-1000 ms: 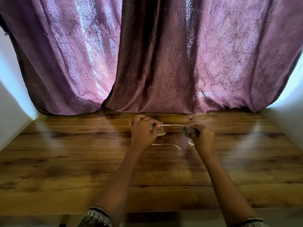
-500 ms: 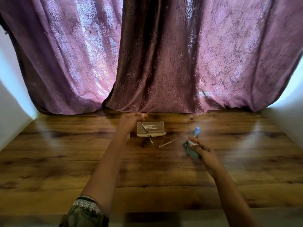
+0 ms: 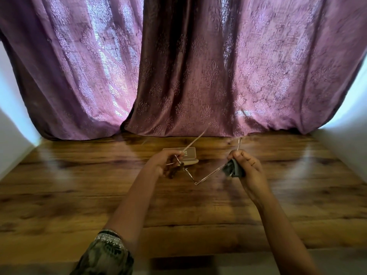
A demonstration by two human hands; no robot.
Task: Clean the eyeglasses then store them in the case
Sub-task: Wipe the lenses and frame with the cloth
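The left hand point(image 3: 161, 165) pinches the glasses point(image 3: 210, 175) at one side. The right hand point(image 3: 249, 170) presses a cloth point(image 3: 233, 170) on their other side. Cleaning seems under way. The case point(image 3: 191, 153), just beyond the left hand, looks closed, so storing is not yet done.

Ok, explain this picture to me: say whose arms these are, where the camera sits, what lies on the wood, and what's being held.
No machine here: the grips are a person's bare hands. The camera is worn on the head, looking forward and down. The left hand pinches thin-framed eyeglasses; the right hand grips a dark cloth at their other end. A beige case lies on the wooden surface beyond the hands, in front of purple curtains.
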